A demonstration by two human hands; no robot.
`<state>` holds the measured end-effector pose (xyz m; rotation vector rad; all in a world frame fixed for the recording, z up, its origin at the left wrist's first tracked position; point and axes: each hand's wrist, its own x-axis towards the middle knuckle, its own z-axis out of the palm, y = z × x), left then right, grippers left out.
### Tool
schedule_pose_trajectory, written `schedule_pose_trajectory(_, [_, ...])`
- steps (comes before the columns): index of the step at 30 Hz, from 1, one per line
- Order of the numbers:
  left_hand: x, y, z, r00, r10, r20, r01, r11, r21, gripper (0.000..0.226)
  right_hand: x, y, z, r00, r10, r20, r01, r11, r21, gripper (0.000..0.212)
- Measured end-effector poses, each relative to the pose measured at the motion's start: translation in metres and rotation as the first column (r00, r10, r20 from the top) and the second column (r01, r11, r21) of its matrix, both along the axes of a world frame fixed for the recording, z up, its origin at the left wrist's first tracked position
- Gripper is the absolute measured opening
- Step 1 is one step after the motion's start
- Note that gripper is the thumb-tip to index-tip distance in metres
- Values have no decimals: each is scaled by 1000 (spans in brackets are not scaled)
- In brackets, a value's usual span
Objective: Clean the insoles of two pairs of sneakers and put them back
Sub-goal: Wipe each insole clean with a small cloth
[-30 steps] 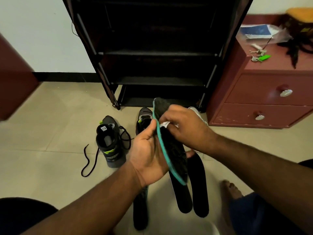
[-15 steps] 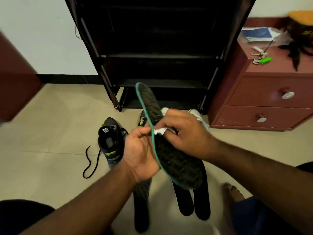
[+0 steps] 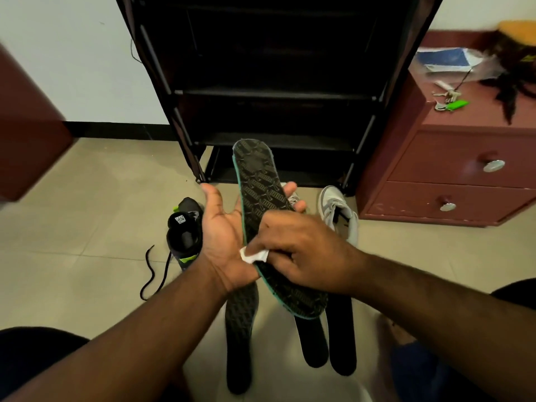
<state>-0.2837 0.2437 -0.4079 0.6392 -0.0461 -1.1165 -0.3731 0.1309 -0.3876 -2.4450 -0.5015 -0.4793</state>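
head view: a person sits on a tiled floor (image 3: 87, 227), both forearms reaching forward.
black sneaker (image 3: 184, 233): stands on the floor at left, dark upper with lime-green accents, white tag on the tongue, a black lace (image 3: 150, 271) trailing loose in a curve.
left hand (image 3: 223, 242): palm up, fingers curled under and round the held insole, fingertips showing past its right edge, thumb pointing up and free.
held insole (image 3: 261, 198): long, rounded at both ends, dark patterned face with a teal rim, tilted with its toe end up and away.
wipe (image 3: 253, 255): small, white and crumpled, pinched by the right hand and pressed onto the insole's lower half.
right hand (image 3: 301, 253): fingers bent round the wipe, knuckles up.
floor insoles: one dark patterned insole (image 3: 240, 343) lies flat below the left hand; two plain black ones (image 3: 327, 343) lie side by side, touching, to its right.
shoe rack (image 3: 275, 82): black frame with flat shelves, standing behind.
grey sneaker (image 3: 339, 213): pale, on the floor by the rack's right leg.
cabinet (image 3: 449, 175): maroon, two drawers with round metal knobs, keys with a green tag (image 3: 452, 104) on top.
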Motion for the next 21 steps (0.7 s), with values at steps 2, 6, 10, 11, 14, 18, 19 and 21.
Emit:
schedule_pose_trajectory(2, [1,1,2,1000,15,-2,-15,1000,1,115,0,-3,1,1000,18,-6,-18,1000,-7,18])
schedule_pose_trajectory(6, [-16,-2,-5,998,-65,13,64,997,33,109,17,-14,-2,980,-191,54,194,979,-60,20])
schedule_pose_trajectory(10, [-14,-6,-5,1000,-17,22,16,999,45,110,17,-10,-2,966,-257,21,256,966,41,21])
schedule_pose_trajectory(11, [-8,-6,-2,1000,10,18,-10,999,30,114,14,-4,-3,973,-229,7,228,971,77,21])
schedule_pose_trajectory(14, [7,-6,4,994,109,8,-109,994,4,114,3,14,-8,974,-225,-3,220,951,218,18])
schedule_pose_trajectory(18, [-17,-12,3,998,67,-9,-66,997,38,113,10,9,-5,883,-440,-166,468,790,396,12])
schedule_pose_trajectory(19, [-26,-16,2,997,77,-25,-76,996,48,109,14,6,-1,849,-460,-260,528,728,437,11])
schedule_pose_trajectory(21, [-32,-21,3,992,115,-44,-111,991,79,105,18,6,5,815,-439,-378,577,669,468,10])
